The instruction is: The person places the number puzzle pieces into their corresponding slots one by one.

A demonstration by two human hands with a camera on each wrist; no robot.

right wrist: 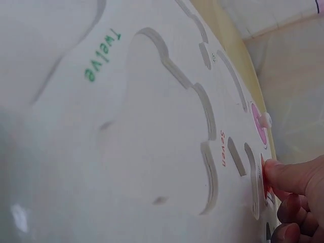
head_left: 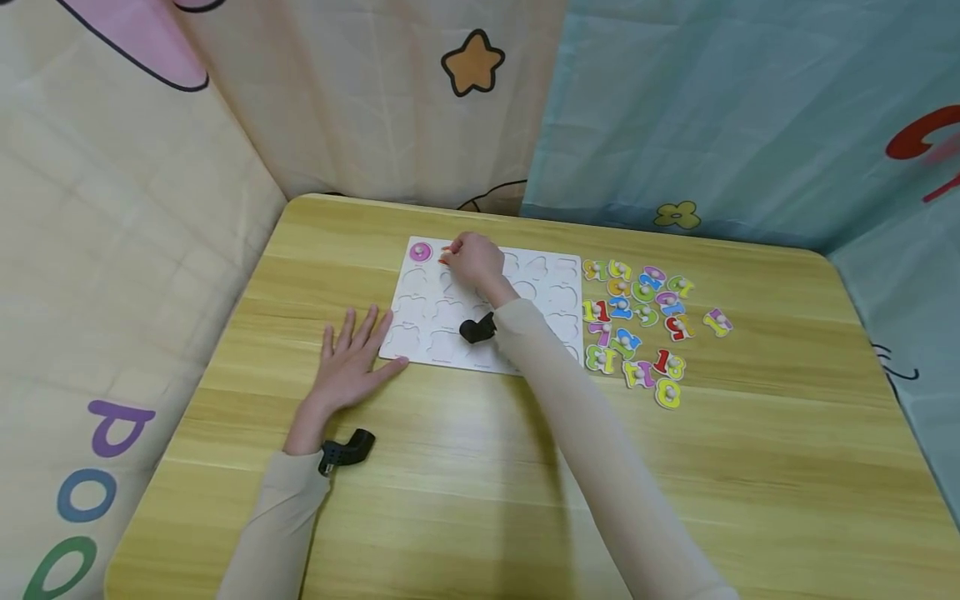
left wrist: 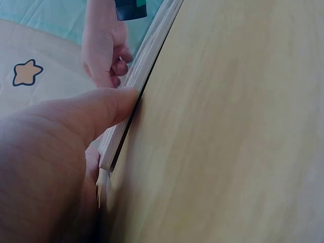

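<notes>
At left, your left hand (head_left: 348,367) lies spread on the tabletop (head_left: 247,350), its fingertips at the white board's (head_left: 431,292) left edge and the thumb against the near one, apparently steadying it. In the board's far left corner sits a pink piece (head_left: 421,252). Just right of it, in the same row, your right hand (head_left: 478,262) pinches a red piece (head_left: 446,255). You seem to be fitting that piece into its cut-out; the next move likely calls for lining up its outline, pressing it flat and letting go. Farther right, loose number pieces (head_left: 619,307) lie beside the board, with a purple-and-yellow one (head_left: 717,322) apart from the rest.

The right wrist view shows your thumb on the red piece and the words "Seven" and "Twelve", too small to read from the head; whether the piece is fully seated, you cannot tell. Only the left wrist view shows the board's thickness beside your thumb.
</notes>
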